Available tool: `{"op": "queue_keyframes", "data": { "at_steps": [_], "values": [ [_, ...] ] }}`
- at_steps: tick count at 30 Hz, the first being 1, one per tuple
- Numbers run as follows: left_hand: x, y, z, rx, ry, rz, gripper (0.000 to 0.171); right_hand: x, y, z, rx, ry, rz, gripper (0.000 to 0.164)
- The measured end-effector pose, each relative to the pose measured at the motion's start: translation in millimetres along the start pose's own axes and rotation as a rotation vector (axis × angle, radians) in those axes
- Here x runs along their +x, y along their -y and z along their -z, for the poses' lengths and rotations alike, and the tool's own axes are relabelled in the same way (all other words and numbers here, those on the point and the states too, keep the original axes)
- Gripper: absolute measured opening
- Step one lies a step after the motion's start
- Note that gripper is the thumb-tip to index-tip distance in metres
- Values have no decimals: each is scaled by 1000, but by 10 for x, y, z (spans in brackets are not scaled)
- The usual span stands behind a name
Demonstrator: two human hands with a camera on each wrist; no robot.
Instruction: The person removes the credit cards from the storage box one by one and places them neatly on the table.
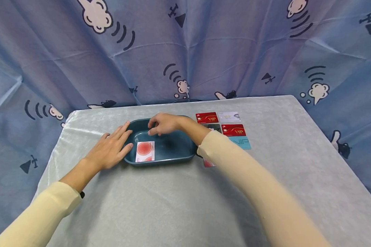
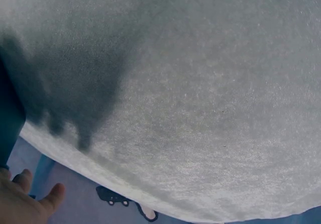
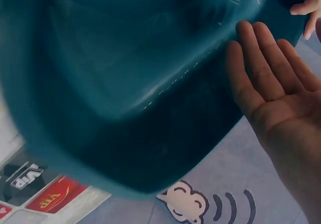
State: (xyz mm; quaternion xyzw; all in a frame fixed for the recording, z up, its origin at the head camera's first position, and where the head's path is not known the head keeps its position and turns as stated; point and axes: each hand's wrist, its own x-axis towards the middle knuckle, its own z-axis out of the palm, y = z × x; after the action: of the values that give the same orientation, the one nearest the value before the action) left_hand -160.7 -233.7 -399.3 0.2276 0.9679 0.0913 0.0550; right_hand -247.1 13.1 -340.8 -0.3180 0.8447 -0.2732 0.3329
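Observation:
A dark teal tray [image 1: 176,147] stands on the table, and a white card with red circles [image 1: 145,151] lies in its left part. My left hand [image 1: 112,147] is at the tray's left end, fingers extended along the rim; in the left wrist view only part of that hand [image 2: 22,199] shows. Over the tray's far side hovers my right hand [image 1: 165,124], fingers loosely bent. From the right wrist view, the palm and fingers of this hand [image 3: 276,78] appear with nothing held.
Right of the tray lie a red card [image 1: 207,117], a white card [image 1: 229,117], another red card [image 1: 233,130], a teal card [image 1: 242,142] and a black card [image 1: 214,127]. My right arm partly covers a reddish card [image 1: 208,163]. A patterned curtain [image 1: 228,51] hangs behind the table.

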Motion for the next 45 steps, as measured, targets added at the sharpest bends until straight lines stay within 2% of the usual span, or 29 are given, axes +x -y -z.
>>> {"op": "queue_keyframes", "data": {
  "at_steps": [10, 23, 31, 45],
  "values": [
    [14, 14, -9, 9, 1, -1, 61, 139, 87, -44, 14, 107, -78, 49],
    [-1, -4, 29, 8, 13, -7, 60, 280, 137, -98, -35, 175, -158, 47],
    [-2, -7, 37, 9, 27, -1, 61, 340, 154, -148, -48, 176, -185, 42],
    [-10, -11, 47, 3, 25, -3, 60, 344, 179, -189, -56, 161, -210, 45]
  ]
}}
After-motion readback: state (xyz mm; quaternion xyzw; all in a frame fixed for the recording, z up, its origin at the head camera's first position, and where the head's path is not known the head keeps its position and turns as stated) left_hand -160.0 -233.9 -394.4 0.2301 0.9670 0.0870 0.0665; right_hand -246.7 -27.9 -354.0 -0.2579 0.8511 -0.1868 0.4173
